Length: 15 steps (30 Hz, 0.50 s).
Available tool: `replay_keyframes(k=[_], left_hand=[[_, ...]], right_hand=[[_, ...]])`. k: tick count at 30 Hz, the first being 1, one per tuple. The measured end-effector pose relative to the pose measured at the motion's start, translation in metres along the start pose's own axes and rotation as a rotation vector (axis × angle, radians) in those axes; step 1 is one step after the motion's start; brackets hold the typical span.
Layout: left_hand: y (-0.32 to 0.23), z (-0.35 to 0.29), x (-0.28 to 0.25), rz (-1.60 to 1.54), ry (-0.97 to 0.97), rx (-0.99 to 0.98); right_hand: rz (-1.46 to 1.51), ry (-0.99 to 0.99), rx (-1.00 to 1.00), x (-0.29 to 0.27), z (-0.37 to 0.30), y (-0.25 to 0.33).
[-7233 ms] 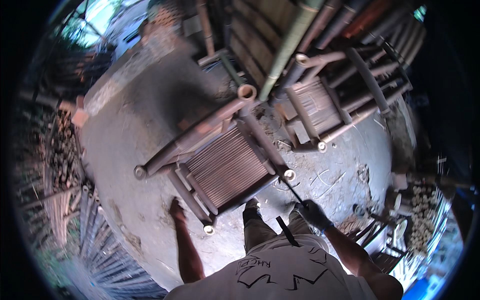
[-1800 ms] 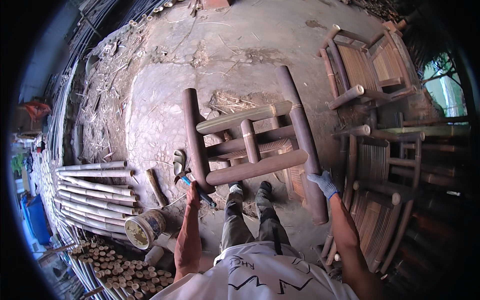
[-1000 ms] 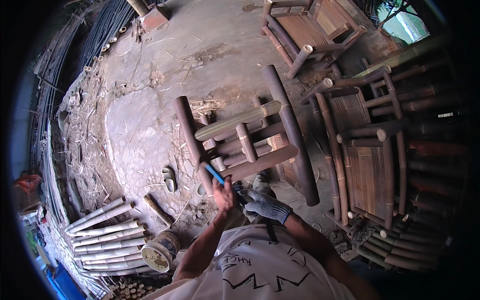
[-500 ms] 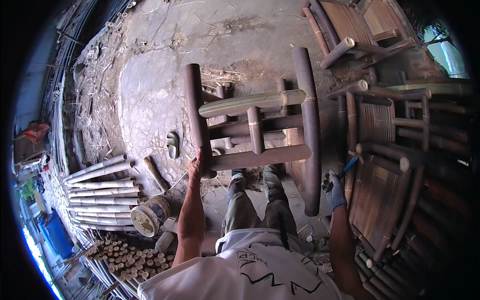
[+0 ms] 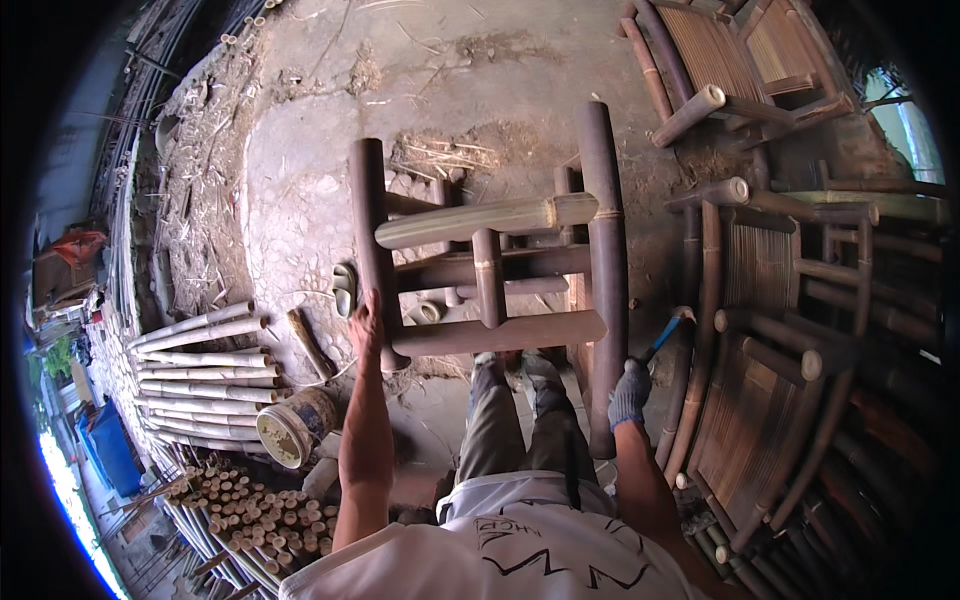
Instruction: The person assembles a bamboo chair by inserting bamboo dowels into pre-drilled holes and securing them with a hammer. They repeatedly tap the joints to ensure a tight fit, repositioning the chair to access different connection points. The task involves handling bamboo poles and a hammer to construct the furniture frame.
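Note:
In front of me stands a bamboo chair frame, its two dark side posts joined by crosspieces and a short upright between them. My bare left hand is closed against the lower part of the left post. In a grey knitted glove, my right hand grips a blue-handled hammer just right of the right post. The hammer's small head points up and to the right, toward the finished chairs. My fingers partly hide its grip.
Bamboo chairs crowd the right side, with another chair farther back. At left lie pale bamboo poles, a bucket and a stack of cut bamboo ends. Sandals rest on the floor.
My right hand has brought the hammer leftward, closer to the right post. The chair frame and my left hand appear slightly farther left and lower in view.

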<state>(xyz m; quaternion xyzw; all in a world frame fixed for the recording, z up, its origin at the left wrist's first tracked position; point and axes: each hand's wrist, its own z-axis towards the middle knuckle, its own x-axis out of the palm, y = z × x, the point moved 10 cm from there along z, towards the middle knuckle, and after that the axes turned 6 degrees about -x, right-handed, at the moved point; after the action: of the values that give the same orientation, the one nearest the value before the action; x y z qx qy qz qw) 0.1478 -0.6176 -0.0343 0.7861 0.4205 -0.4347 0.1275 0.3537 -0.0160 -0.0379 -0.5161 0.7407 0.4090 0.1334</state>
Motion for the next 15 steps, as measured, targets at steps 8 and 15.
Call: replay_keyframes(k=[8, 15], left_hand=[[-0.094, 0.051, -0.022, 0.073, -0.318, -0.022], [-0.111, 0.042, -0.027, -0.106, -0.141, -0.022]], right_hand=[[-0.347, -0.412, -0.265, -0.005, 0.003, 0.024], [-0.391, -0.445, -0.209, -0.001, -0.018, 0.027]])
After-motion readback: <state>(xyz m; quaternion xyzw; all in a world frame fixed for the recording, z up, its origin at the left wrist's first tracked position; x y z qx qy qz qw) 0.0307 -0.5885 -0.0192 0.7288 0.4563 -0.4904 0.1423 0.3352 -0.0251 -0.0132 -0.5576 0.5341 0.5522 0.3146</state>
